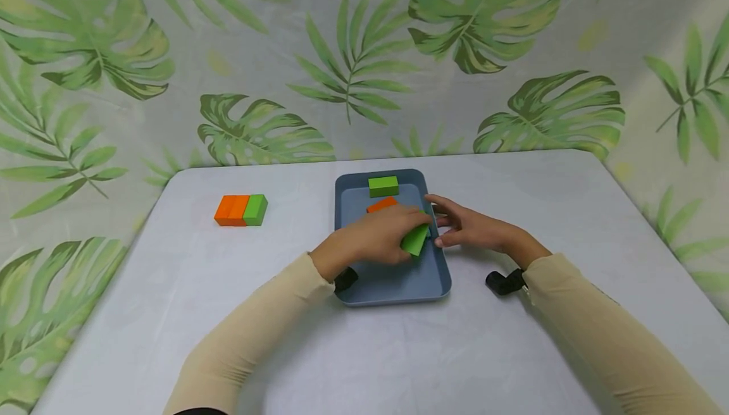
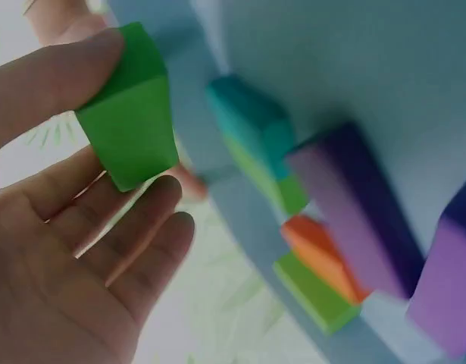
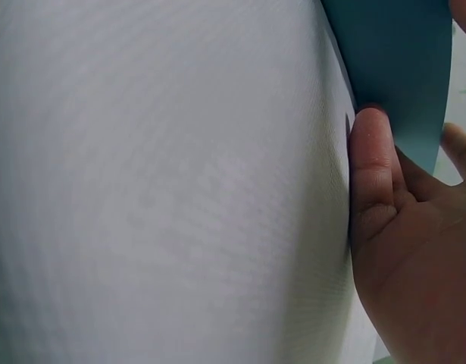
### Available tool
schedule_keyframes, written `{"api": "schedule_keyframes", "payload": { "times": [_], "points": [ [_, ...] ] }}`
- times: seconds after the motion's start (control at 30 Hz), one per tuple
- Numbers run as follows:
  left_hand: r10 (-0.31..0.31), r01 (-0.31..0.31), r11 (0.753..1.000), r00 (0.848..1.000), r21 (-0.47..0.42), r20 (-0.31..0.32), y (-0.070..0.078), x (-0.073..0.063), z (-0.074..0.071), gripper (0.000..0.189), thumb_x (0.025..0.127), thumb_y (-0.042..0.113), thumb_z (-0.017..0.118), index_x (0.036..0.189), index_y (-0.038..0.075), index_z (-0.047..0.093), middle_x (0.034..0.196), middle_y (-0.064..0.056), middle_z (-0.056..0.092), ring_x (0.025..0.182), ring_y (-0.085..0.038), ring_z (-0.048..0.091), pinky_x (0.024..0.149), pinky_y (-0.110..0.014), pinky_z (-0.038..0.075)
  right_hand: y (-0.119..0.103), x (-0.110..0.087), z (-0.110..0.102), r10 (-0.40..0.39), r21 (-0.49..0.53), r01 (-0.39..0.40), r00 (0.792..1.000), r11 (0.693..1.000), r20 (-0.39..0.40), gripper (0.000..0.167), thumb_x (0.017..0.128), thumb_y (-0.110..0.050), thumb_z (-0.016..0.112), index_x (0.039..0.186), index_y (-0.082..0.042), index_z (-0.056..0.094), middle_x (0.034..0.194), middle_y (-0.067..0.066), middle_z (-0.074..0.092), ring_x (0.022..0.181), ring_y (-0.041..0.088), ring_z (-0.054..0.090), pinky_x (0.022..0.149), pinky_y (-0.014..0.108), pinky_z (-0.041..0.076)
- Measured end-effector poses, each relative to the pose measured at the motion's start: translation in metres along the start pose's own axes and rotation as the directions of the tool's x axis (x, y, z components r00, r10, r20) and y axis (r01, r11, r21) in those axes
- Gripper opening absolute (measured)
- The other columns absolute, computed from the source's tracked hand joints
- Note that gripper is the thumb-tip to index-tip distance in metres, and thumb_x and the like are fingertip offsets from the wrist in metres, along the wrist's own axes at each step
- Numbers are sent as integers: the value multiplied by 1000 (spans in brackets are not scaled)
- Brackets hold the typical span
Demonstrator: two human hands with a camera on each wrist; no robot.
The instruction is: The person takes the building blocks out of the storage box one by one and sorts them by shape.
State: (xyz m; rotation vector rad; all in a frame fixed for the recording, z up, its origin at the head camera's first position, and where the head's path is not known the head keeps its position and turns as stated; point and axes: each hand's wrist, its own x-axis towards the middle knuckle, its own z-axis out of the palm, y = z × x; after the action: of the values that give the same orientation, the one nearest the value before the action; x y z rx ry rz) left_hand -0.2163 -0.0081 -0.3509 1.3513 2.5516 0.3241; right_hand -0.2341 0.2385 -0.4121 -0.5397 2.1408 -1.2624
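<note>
Over the blue-grey rectangular tray (image 1: 398, 291), left hand (image 1: 373, 238) pinches a bright green wooden-looking block (image 1: 416, 241) between thumb and index finger; remaining fingers extended, slightly parted. Block sits near the tray's right wall, apart from the other blocks.

Right hand (image 1: 473, 228) at the tray's right side: fingers spread, relaxed, touching the outer wall.

Tray contents: lime-green rectangular block (image 1: 383, 187) by the far wall; orange rectangular block (image 1: 381, 204) just nearer, partly hidden by the left hand. Left wrist view also shows a teal block (image 2: 251, 125) and two purple blocks (image 2: 358, 208) (image 2: 454, 277) inside the tray; details blurred.

Left of the tray, well apart: two orange blocks (image 1: 224, 210) (image 1: 237, 210) and a green block (image 1: 255, 210), side by side, touching, on the white-covered counter (image 1: 455, 358). Leaf-patterned cloth (image 1: 364, 140) behind the tray.
</note>
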Motion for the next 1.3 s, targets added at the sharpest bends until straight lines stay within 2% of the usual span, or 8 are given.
{"api": "schedule_keyframes", "payload": {
  "times": [0.1, 0.2, 0.33, 0.43, 0.57, 0.73, 1.03, 1.3],
  "points": [
    [7, -9, 999, 998, -32, -64, -1, -8, -15, 65, 87, 22, 74, 146, 10, 47, 141, -3, 54, 118, -16, 54, 103, -32, 48, 1, 0, 0, 1, -3, -1, 1000, 1000, -1, 93, 94, -23, 67, 161, -28, 2, 166, 18, 10, 148, 42, 31, 109, 50, 46],
    [3, -11, 998, 993, -69, -121, 1, -22, -31, 67, 87, 23, 75, 146, 11, 48, 142, -5, 52, 117, -16, 55, 101, -33, 50, 1, 1, 0, 4, -1, -4, 1000, 1000, 2, 93, 94, -23, 67, 160, -30, 2, 166, 18, 10, 148, 42, 30, 108, 51, 46],
    [2, -17, 997, 980, -73, -198, 1, -45, -48, 68, 85, 25, 76, 146, 13, 49, 141, -5, 52, 114, -15, 56, 99, -32, 51, 1, 1, -1, 13, -15, -13, 1000, 1000, -7, 94, 94, -25, 68, 160, -31, 2, 166, 18, 11, 148, 42, 30, 110, 53, 44],
    [-2, -14, 998, 971, -66, -240, -1, -60, -56, 67, 84, 25, 77, 145, 13, 50, 139, -4, 54, 112, -15, 56, 99, -33, 51, 0, 1, -1, 21, -36, -22, 1000, 999, -21, 96, 93, -27, 69, 160, -30, 2, 166, 18, 11, 148, 42, 30, 112, 56, 41],
    [-13, -1, 998, 969, -55, -246, -8, -74, -60, 65, 84, 24, 77, 143, 11, 52, 138, -4, 55, 114, -16, 57, 100, -34, 51, -2, 1, -2, 32, -45, -33, 999, 998, -32, 96, 92, -27, 70, 161, -29, 2, 166, 19, 11, 148, 43, 30, 114, 59, 37],
    [-71, 58, 996, 974, -64, -215, -16, -87, -63, 66, 83, 21, 77, 143, 9, 52, 139, -6, 54, 117, -18, 57, 103, -37, 51, -2, 0, 0, 39, -35, -40, 999, 999, -32, 95, 92, -27, 69, 160, -29, 3, 165, 20, 11, 148, 44, 29, 114, 59, 37],
    [-162, 152, 987, 952, -60, -261, -30, -109, -74, 71, 80, 21, 82, 143, 9, 50, 143, -7, 52, 121, -23, 56, 104, -42, 50, 3, 1, 3, 46, -40, -47, 998, 998, -36, 95, 92, -27, 69, 160, -30, 3, 166, 20, 11, 148, 44, 29, 114, 60, 36],
    [-205, 200, 979, 947, -47, -249, -45, -129, -80, 70, 78, 19, 83, 140, 7, 52, 140, -8, 54, 118, -24, 57, 102, -43, 51, 1, 1, 1, 49, -55, -51, 998, 997, -43, 96, 92, -29, 70, 160, -30, 3, 165, 21, 12, 148, 44, 30, 115, 61, 35]
  ]
}}
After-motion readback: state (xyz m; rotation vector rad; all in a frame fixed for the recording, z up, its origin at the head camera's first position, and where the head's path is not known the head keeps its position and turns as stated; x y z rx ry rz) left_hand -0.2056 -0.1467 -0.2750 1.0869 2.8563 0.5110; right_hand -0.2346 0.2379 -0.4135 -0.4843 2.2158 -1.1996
